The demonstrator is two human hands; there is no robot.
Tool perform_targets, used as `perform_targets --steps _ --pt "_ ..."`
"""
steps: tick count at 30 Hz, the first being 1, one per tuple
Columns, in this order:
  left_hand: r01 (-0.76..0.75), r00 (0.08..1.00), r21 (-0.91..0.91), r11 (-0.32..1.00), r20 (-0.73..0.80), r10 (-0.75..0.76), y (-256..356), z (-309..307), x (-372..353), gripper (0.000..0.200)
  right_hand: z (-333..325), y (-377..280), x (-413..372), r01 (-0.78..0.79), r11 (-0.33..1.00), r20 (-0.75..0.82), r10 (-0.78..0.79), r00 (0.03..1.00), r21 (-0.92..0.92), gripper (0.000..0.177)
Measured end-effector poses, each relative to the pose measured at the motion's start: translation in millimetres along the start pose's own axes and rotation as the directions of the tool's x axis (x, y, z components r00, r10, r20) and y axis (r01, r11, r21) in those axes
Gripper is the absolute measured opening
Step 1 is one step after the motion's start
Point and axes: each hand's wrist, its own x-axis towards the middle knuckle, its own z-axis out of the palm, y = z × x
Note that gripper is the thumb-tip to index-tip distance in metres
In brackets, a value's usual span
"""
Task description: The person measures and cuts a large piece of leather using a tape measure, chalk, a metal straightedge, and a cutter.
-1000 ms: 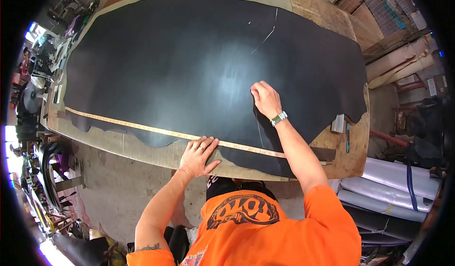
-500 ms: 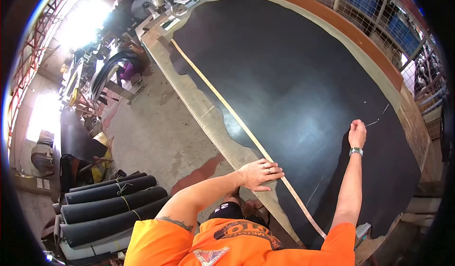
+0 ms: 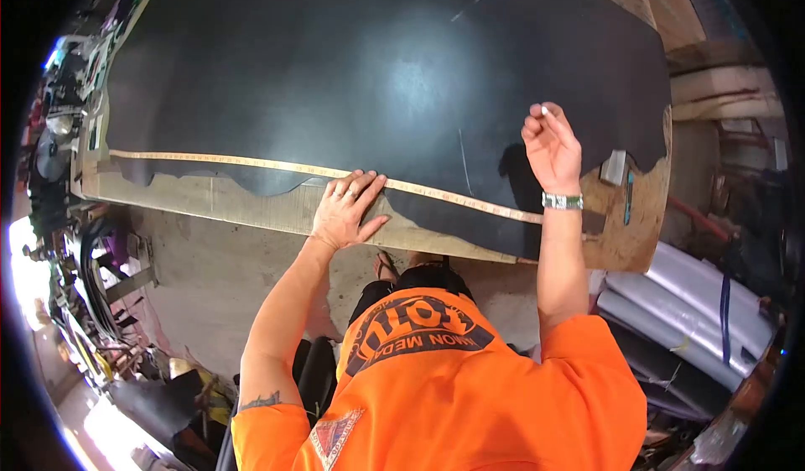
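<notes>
A large black leather hide (image 3: pixel 335 77) lies spread over a wooden table (image 3: pixel 251 207). A long yellow measuring tape (image 3: pixel 251 163) runs along the hide's near edge. My left hand (image 3: pixel 345 207) rests flat on the tape and the table, fingers spread. My right hand (image 3: pixel 549 144) is lifted above the hide's right part, fingers pinched on a small white piece of chalk (image 3: pixel 545 111). Thin white chalk lines (image 3: pixel 464 161) mark the hide near the tape and at the far side.
A small white block (image 3: pixel 613 167) and a blue pen (image 3: pixel 629 194) lie on the table's right end. Grey rolls of material (image 3: pixel 671 303) lie on the floor at right. Cluttered tools and black hoses (image 3: pixel 92 278) sit at left on the concrete floor.
The view swung left and back again. My right hand came off the hide and now hangs raised over its right part. My left hand stayed on the tape.
</notes>
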Motion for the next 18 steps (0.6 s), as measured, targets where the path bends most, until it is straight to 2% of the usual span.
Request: perform_targets --steps 4,6,8,10,11,12,14,16,18 --pt "-0.013 1.000 -0.028 1.000 -0.017 0.012 -0.4 5.1 -0.1 0.073 -2.2 3.7 -74.2 -0.021 0.995 -0.062 0.027 0.998 0.092 0.013" --pt "-0.012 1.000 -0.035 0.999 -0.014 0.011 0.2 6.4 -0.3 0.072 5.7 11.2 -101.3 -0.008 0.999 -0.149 0.015 0.989 0.049 0.015" --pt "-0.009 1.000 -0.020 1.000 -0.006 0.009 1.2 8.5 -0.5 0.073 14.2 24.1 -121.4 0.010 0.992 -0.251 -0.042 0.967 -0.124 0.013" --pt "-0.018 1.000 -0.020 1.000 -0.007 0.018 1.0 6.8 -2.1 0.072 29.5 41.1 -137.8 -0.019 0.908 -0.300 -0.118 0.947 -0.417 0.011" --pt "-0.028 1.000 -0.026 0.999 -0.003 0.028 0.5 5.6 -3.0 0.072 41.5 52.9 -142.4 -0.056 0.752 -0.321 -0.211 0.923 -0.657 0.011" --pt "-0.037 0.999 -0.034 0.999 -0.005 0.036 -0.9 5.5 -3.0 0.072 50.7 64.1 -145.7 -0.106 0.631 -0.328 -0.245 0.912 -0.768 0.011" --pt "-0.059 0.998 -0.038 0.998 -0.020 0.059 -5.2 7.5 -4.7 0.070 57.8 86.2 -144.4 -0.099 0.523 -0.282 -0.282 0.917 -0.847 0.011" --pt "-0.055 0.999 -0.067 0.996 0.001 0.055 -8.4 6.3 -4.8 0.069 67.1 103.4 -121.9 0.001 0.421 -0.185 -0.400 0.897 -0.907 0.011" --pt "-0.051 0.999 -0.089 0.995 -0.004 0.051 -11.7 5.7 -1.8 0.067 72.6 109.1 -89.9 0.013 0.437 -0.188 -0.414 0.890 -0.900 0.011"
